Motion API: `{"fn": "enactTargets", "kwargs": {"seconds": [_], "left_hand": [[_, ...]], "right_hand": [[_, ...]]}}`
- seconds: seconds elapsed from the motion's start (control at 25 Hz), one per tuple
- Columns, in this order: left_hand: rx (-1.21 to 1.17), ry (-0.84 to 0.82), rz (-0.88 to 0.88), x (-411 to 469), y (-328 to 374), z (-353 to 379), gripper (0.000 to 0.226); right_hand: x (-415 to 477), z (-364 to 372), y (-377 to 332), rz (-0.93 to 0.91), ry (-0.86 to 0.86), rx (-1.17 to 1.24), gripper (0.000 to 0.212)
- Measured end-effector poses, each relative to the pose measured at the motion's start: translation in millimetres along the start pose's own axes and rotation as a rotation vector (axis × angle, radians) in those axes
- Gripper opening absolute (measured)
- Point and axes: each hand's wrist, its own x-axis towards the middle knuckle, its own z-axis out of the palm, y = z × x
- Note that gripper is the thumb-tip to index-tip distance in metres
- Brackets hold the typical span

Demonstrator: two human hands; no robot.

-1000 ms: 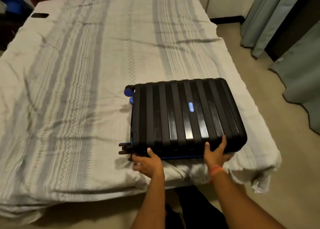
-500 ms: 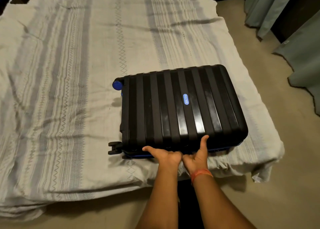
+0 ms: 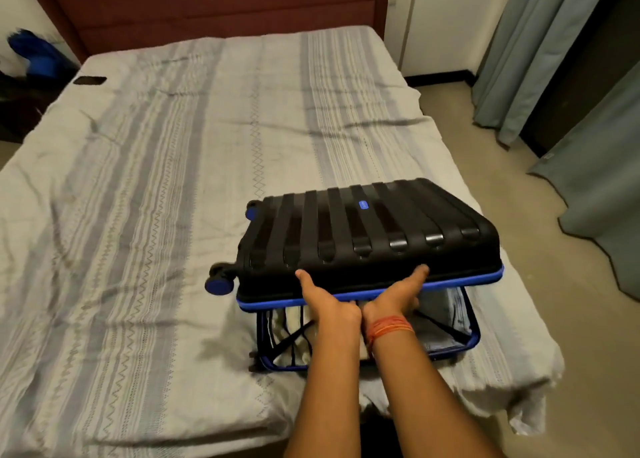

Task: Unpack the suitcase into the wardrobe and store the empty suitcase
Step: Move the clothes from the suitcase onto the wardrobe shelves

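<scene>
Suitcase (image 3: 367, 235) flat on bed (image 3: 173, 215), right side, near foot corner. Lid (image 3: 346, 222) up, partway open, blue rim showing. Lower half sits on bedspread, light clothes (image 3: 294, 333) inside under crossed black straps. Left hand (image 3: 329, 305) and right hand (image 3: 394, 294) side by side at lid's front edge, wrists touching. Thumbs up against shell, fingers tucked under rim, gripping lid; fingertips hidden. Orange band (image 3: 389, 327) on right wrist. Blue wheel (image 3: 218, 282) juts left. Grey curtain (image 3: 519, 41) at right.
</scene>
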Motion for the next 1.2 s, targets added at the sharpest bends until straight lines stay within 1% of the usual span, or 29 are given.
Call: {"fn": "enactTargets", "kwargs": {"seconds": [0.04, 0.08, 0.12, 0.16, 0.2, 0.28, 0.32, 0.36, 0.44, 0.48, 0.56, 0.64, 0.76, 0.88, 0.96, 1.08, 1.12, 1.2], "left_hand": [[-0.171, 0.044, 0.018, 22, 5, -3, 0.056], [-0.391, 0.11, 0.02, 48, 11, -6, 0.054], [-0.584, 0.176, 0.026, 75, 17, -8, 0.055], [-0.679, 0.193, 0.037, 92, 30, -4, 0.057], [-0.68, 0.165, 0.065, 109, 43, 4, 0.056], [-0.665, 0.073, 0.137, 133, 68, 22, 0.05], [-0.628, 0.054, 0.176, 145, 81, 30, 0.047], [-0.604, 0.062, 0.214, 158, 96, 38, 0.045], [-0.49, 0.114, 0.334, 185, 124, 48, 0.035], [-0.413, 0.136, 0.397, 198, 139, 51, 0.029], [-0.247, 0.198, 0.482, 227, 169, 60, 0.021], [-0.07, 0.287, 0.528, 257, 200, 68, 0.023], [0.206, 0.486, 0.582, 307, 236, 79, 0.033], [0.279, 0.564, 0.615, 346, 262, 89, 0.037], [0.306, 0.569, 0.621, 374, 274, 97, 0.037], [0.467, 0.531, 0.596, 420, 267, 92, 0.035], [0.585, 0.505, 0.577, 433, 254, 83, 0.035], [0.909, 0.386, 0.546, 452, 213, 53, 0.033]], "right_hand": [[-2, 15, -6, -0.022, -0.066, 0.005, 0.061], [-2, 26, -11, -0.014, -0.162, 0.049, 0.06], [-2, 38, -18, 0.016, -0.24, 0.08, 0.065], [-3, 55, -26, 0.053, -0.315, 0.092, 0.07], [-2, 73, -32, 0.124, -0.379, 0.083, 0.067], [7, 105, -35, 0.182, -0.47, 0.047, 0.048], [12, 124, -36, 0.171, -0.495, 0.023, 0.045], [19, 144, -39, 0.156, -0.524, 0.01, 0.047], [36, 181, -47, 0.132, -0.584, -0.014, 0.049], [42, 195, -52, 0.119, -0.631, -0.052, 0.046], [62, 215, -61, 0.077, -0.695, -0.206, 0.037], [87, 224, -63, 0.012, -0.713, -0.368, 0.029], [130, 223, -48, -0.046, -0.677, -0.544, 0.021], [158, 226, -35, -0.052, -0.639, -0.711, 0.029], [177, 234, -27, -0.062, -0.601, -0.833, 0.038], [206, 247, -17, -0.159, -0.621, -0.969, 0.044], [216, 250, -13, -0.184, -0.629, -1.027, 0.045], [240, 252, 1, -0.23, -0.634, -1.125, 0.047]]}}
